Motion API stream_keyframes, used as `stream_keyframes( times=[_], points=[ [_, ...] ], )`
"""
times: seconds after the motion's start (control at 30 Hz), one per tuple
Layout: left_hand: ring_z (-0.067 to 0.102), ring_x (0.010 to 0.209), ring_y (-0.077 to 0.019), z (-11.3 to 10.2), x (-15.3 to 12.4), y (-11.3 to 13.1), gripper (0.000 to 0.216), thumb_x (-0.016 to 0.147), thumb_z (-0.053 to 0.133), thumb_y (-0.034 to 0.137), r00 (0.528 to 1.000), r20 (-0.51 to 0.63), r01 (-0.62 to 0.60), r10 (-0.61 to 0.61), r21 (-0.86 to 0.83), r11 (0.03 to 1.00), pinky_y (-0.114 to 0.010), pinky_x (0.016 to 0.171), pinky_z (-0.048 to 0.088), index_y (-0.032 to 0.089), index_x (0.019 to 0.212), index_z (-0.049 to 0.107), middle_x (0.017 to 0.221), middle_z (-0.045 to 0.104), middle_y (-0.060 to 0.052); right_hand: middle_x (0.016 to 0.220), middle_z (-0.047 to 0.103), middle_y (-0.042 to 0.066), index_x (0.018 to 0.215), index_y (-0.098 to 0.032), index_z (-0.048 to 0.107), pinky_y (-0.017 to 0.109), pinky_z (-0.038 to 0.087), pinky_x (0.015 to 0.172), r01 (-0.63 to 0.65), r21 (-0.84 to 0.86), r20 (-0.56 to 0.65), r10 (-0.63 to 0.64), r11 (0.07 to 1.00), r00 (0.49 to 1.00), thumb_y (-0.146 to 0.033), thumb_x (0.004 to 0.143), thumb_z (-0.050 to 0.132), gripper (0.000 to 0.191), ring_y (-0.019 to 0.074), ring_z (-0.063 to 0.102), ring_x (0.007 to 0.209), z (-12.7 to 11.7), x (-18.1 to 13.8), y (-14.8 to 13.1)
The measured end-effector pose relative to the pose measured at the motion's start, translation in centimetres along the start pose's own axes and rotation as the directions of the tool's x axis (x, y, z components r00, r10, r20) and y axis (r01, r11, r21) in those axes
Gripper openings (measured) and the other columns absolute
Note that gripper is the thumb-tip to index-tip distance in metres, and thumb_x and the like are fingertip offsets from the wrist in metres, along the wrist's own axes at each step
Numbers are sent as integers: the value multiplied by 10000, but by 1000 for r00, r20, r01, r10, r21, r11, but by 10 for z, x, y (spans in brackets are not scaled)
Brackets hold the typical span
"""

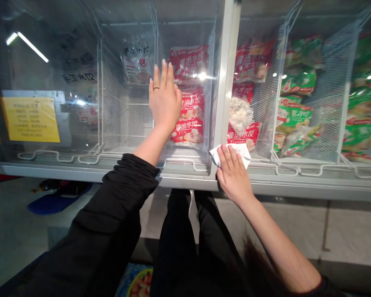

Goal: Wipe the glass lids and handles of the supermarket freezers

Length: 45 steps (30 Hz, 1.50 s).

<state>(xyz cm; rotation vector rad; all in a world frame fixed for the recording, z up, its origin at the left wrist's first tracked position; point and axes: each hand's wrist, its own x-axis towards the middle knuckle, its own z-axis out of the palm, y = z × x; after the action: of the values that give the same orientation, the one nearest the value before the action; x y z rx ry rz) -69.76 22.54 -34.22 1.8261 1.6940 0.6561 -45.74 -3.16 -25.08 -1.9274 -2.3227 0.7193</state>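
Observation:
My left hand [165, 101] lies flat on the glass lid [130, 119] of a chest freezer, fingers stretched out, a thin dark ring on one of them. It holds nothing. Under my right hand [233, 175] is a white tissue [243, 152], held against the glass near the front edge, just right of the metal dividing frame [224, 82]. The fingers cover much of the tissue. Beneath the lid, red dumpling bags [188, 130] show beside my left hand. More red bags [244, 134] lie below the glass beyond my right hand.
Green bags [297, 111] fill wire baskets to the right. A yellow notice [31, 119] is at the left. The freezer's grey front rim [179, 180] runs across in front of my legs. On the floor are a blue object [55, 202] and a yellow-rimmed container [140, 284].

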Motion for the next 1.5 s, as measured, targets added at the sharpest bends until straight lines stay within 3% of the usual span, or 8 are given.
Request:
stream_keyframes(
  times=[0.27, 0.5, 0.67, 0.77, 0.97, 1.07, 1.37, 1.5],
  points=[
    [-318, 1489, 46, -16, -3, 21, 829, 904, 377, 529, 999, 41, 14, -23, 206, 979, -406, 1404, 36, 532, 1676, 76, 1656, 192, 334, 1650, 493, 76, 1707, -280, 229, 450, 434, 1271, -35, 142, -275, 74, 989, 959, 15, 1019, 345, 758, 235, 383, 1577, 13, -26, -59],
    [246, 1640, -195, -89, -14, 1, 655, 981, 378, 464, 913, 372, -224, 166, 118, 968, -466, 1378, 231, 390, 1632, 379, 1695, 350, 185, 1588, 540, 86, 1647, -173, 400, 323, 500, 1198, -49, 27, -138, 52, 998, 989, -13, 1030, 405, 637, 206, 532, 1478, 41, -32, -167],
    [328, 1611, -251, -141, -59, -35, 583, 1006, 434, 437, 856, 445, -312, 263, 39, 949, -520, 1365, 224, 383, 1585, 472, 1693, 407, 81, 1602, 497, 82, 1550, -158, 553, 334, 544, 1151, 39, 109, -20, -37, 993, 999, -101, 1050, 456, 513, 229, 549, 1466, 64, 13, -239],
    [323, 1611, -244, -148, -74, -48, 584, 1003, 459, 423, 860, 433, -312, 269, 30, 950, -529, 1369, 213, 431, 1587, 461, 1683, 416, 106, 1616, 488, 59, 1568, -205, 535, 359, 510, 1195, 60, 160, 40, -67, 985, 997, -112, 1054, 455, 528, 217, 546, 1471, 63, 12, -238],
    [269, 1629, -212, -142, -74, -55, 587, 991, 480, 434, 871, 410, -277, 269, -42, 960, -491, 1389, 169, 464, 1577, 465, 1645, 461, 145, 1593, 541, 107, 1704, -243, 248, 463, 445, 1244, -217, 11, -169, 216, 976, 962, -23, 1031, 285, 708, 238, 539, 1476, 31, -55, -139],
    [244, 1636, -206, -142, -74, -55, 590, 981, 489, 459, 875, 403, -255, 267, -85, 963, -490, 1395, 144, 475, 1571, 469, 1640, 454, 165, 1583, 556, 132, 1710, -231, 215, 520, 447, 1239, -263, -23, -237, 250, 965, 939, -10, 1015, 267, 731, 271, 515, 1495, 25, -66, -120],
    [200, 1643, -191, -140, -77, -57, 617, 980, 457, 472, 871, 394, -282, 292, -85, 956, -483, 1401, 112, 479, 1596, 424, 1661, 387, 196, 1603, 538, 60, 1520, -138, 579, 318, 511, 1195, 36, 48, 32, -38, 998, 999, -121, 1069, 386, 490, 208, 532, 1485, 54, 21, -271],
    [197, 1643, -195, -141, -77, -55, 631, 981, 453, 434, 864, 403, -306, 302, -55, 950, -488, 1401, 110, 472, 1609, 407, 1675, 359, 197, 1614, 523, 38, 1519, -154, 578, 308, 481, 1213, 66, 71, 11, -67, 995, 998, -112, 1058, 423, 488, 198, 532, 1486, 52, 20, -262]
  ],
)
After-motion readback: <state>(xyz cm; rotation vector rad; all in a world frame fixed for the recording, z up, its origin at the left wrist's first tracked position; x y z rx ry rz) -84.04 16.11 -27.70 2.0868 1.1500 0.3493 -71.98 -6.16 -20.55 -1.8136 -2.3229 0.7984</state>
